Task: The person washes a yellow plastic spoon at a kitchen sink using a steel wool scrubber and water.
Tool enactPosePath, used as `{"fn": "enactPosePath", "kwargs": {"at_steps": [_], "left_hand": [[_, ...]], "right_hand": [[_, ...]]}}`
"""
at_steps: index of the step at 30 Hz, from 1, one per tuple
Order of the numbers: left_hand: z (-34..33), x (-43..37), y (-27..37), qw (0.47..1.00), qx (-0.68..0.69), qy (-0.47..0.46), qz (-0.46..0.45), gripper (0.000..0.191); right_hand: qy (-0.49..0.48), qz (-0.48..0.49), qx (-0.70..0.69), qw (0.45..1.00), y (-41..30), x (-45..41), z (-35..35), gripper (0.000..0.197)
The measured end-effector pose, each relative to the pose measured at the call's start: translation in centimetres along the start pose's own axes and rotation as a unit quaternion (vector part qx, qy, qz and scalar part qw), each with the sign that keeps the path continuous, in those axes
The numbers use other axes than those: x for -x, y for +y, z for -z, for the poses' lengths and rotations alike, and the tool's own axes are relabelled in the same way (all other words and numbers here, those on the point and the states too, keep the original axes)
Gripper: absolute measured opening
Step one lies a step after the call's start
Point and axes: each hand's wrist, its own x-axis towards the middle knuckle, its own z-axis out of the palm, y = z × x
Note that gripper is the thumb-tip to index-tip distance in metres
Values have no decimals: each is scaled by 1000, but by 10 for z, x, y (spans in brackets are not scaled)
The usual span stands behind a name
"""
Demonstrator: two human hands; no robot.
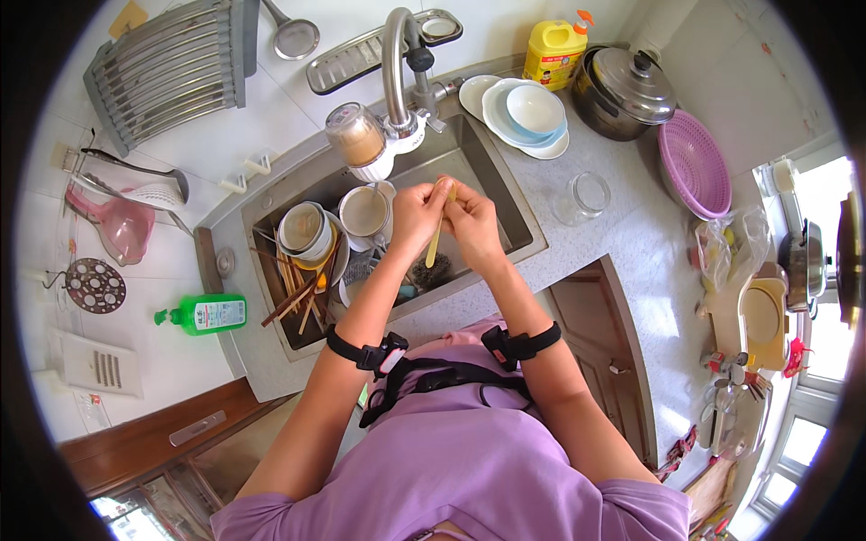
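Note:
Over the sink, my left hand (418,215) and my right hand (475,223) meet with fingertips pinching the upper end of a slim yellow utensil (433,249). Its flat, rounded handle points down towards me. Fingers cover the other end, so I cannot tell whether it is a spoon. Beneath my hands, a dark scouring pad (433,269) lies in the stainless steel sink (517,230). Left of my left hand are a white mug (365,211) with something metal in it and stacked bowls (302,230). Several chopsticks (292,297) lean around the bowls.
A faucet (394,67) with a filter cup (355,138) overhangs the sink. Stacked plates and a bowl (534,111), a glass jar (587,196), a lidded pot (626,91) and a purple colander (695,164) stand right. A green pump bottle (211,315) is left.

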Motion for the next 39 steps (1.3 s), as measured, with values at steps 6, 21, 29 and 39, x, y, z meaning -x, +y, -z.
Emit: {"fn": "enactPosePath", "kwargs": {"at_steps": [6, 21, 29, 39], "left_hand": [[-13, 4, 17, 978, 186, -63, 74, 32], [-16, 10, 20, 993, -34, 16, -108, 25], [-19, 19, 28, 981, -93, 52, -165, 25], [-20, 27, 29, 977, -94, 47, -188, 24]], "right_hand": [[46, 20, -47, 998, -3, -7, 10, 23], [62, 65, 109, 990, -6, -9, 14, 25], [69, 123, 73, 987, 3, -6, 15, 29], [68, 112, 73, 989, -3, 6, 16, 28]]}}
